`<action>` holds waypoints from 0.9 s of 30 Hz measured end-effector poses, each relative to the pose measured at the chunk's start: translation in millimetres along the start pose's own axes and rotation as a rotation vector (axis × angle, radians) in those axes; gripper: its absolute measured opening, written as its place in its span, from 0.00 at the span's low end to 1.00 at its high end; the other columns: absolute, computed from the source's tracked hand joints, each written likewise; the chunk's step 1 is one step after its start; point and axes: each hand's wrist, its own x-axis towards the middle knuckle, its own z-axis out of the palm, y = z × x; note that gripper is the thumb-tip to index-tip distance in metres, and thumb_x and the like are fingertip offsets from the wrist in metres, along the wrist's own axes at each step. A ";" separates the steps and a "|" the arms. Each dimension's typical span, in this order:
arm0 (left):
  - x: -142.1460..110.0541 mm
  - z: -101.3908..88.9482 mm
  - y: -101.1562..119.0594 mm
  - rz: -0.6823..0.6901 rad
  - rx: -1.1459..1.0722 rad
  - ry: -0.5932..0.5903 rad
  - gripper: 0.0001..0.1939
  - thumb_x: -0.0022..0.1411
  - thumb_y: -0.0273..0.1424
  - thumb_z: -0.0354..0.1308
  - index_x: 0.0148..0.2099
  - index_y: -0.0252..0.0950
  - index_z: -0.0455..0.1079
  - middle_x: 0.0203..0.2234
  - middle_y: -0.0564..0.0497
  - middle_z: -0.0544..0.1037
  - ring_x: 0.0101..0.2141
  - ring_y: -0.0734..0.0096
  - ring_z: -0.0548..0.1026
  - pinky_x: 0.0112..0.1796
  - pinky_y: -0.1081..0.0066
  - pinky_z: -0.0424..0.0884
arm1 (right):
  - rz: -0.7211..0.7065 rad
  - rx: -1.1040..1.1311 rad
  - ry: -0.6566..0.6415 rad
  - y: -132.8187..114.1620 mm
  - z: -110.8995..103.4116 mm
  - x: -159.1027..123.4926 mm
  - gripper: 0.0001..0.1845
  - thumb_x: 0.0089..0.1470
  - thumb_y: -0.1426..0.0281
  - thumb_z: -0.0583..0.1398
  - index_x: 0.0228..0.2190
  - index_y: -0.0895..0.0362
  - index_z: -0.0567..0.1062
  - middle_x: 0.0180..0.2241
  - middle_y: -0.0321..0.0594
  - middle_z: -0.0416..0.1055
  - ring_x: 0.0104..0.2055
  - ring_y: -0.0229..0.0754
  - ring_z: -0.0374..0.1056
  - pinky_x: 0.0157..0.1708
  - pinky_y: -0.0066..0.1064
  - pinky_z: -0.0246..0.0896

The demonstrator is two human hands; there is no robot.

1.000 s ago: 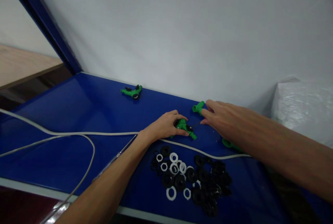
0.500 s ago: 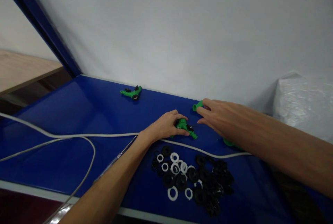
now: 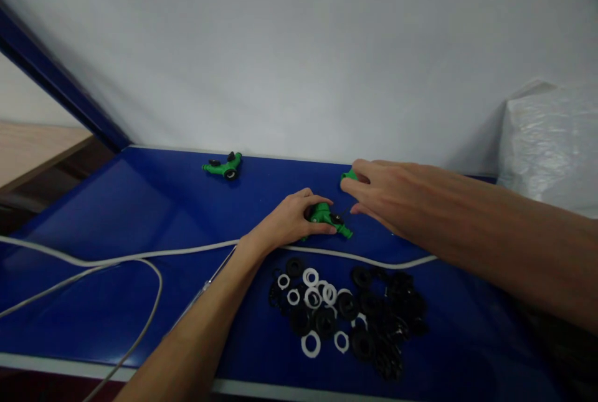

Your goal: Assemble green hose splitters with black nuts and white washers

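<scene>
Our left hand stays clamped on the green fitting on the blue table — our right hand, fingers loosely spread, has drifted onto the green piece behind it.

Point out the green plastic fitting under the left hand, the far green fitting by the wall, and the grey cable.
Green plastic fitting under the left hand (image 3: 332, 220), head view, exposed body.
Far green fitting by the wall (image 3: 224, 167), head view, middle.
Grey cable (image 3: 187, 250), head view, straight run.
</scene>
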 end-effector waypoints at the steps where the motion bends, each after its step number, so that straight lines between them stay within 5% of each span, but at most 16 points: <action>1: 0.1 0.5 -0.3 0.002 0.002 0.005 0.29 0.57 0.48 0.70 0.57 0.41 0.76 0.39 0.51 0.73 0.38 0.65 0.72 0.43 0.64 0.70 | -0.013 -0.018 -0.012 -2.0 -1.0 -0.8 0.10 0.63 0.67 0.57 0.44 0.53 0.76 0.43 0.46 0.76 0.35 0.45 0.70 0.32 0.38 0.62; 6: 0.9 1.5 -1.3 0.023 -0.015 0.008 0.28 0.58 0.45 0.70 0.57 0.41 0.75 0.42 0.49 0.75 0.41 0.63 0.73 0.47 0.62 0.70 | -0.005 -0.052 -0.023 -9.7 -5.2 -4.9 0.14 0.61 0.66 0.59 0.48 0.52 0.75 0.44 0.46 0.76 0.33 0.44 0.69 0.29 0.37 0.59; 13: 1.1 0.1 0.1 0.004 0.014 0.001 0.28 0.57 0.48 0.69 0.55 0.40 0.77 0.37 0.51 0.72 0.37 0.65 0.72 0.43 0.64 0.69 | -0.043 -0.105 -0.035 -9.0 -6.1 2.0 0.08 0.63 0.65 0.58 0.40 0.52 0.77 0.39 0.46 0.76 0.35 0.47 0.69 0.32 0.39 0.60; 27: 1.7 3.9 -8.2 0.041 0.008 0.010 0.28 0.58 0.50 0.68 0.56 0.41 0.76 0.39 0.50 0.73 0.38 0.64 0.72 0.43 0.64 0.69 | -0.125 -0.238 -0.051 -8.3 -6.4 4.5 0.11 0.65 0.71 0.56 0.46 0.56 0.74 0.42 0.47 0.76 0.34 0.44 0.67 0.32 0.38 0.57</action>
